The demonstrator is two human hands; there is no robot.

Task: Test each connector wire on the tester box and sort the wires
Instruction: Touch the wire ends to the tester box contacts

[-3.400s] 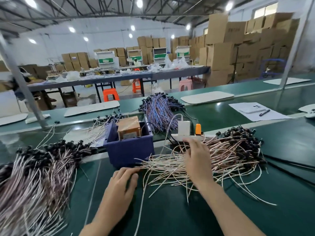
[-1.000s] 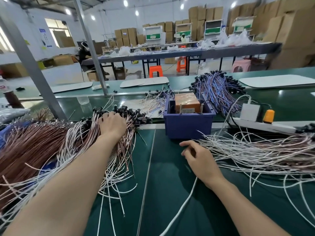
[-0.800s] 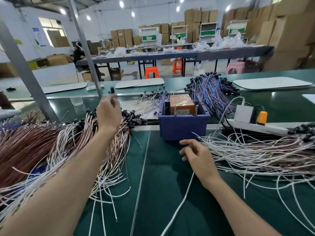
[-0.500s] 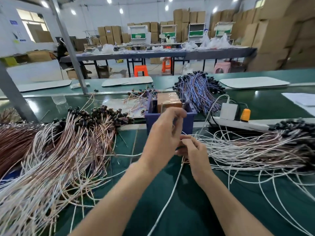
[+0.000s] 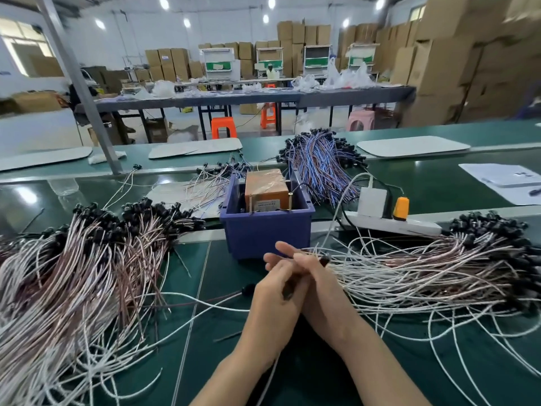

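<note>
My left hand point(image 5: 270, 300) and my right hand point(image 5: 320, 284) meet in front of the blue bin point(image 5: 266, 231), fingers curled together round a connector wire point(image 5: 289, 288). Its dark end shows between the palms, and a white tail runs down under my wrists. A black connector tip point(image 5: 325, 259) pokes out by my right fingertips. The orange-brown tester box point(image 5: 265, 186) stands inside the bin. A large pile of white and brown wires point(image 5: 87, 265) lies on the left. Another pile point(image 5: 439, 268) lies on the right.
A bundle of blue and purple wires point(image 5: 322, 168) lies behind the bin. A white power strip point(image 5: 409, 225) with a white adapter point(image 5: 371, 202) and an orange plug point(image 5: 400, 208) sits right of it. Papers point(image 5: 503, 180) lie far right. A metal post point(image 5: 79, 89) rises at back left.
My left hand lifted off the left pile and swung over to the centre, where it now joins my right hand. My right hand stayed in front of the bin.
</note>
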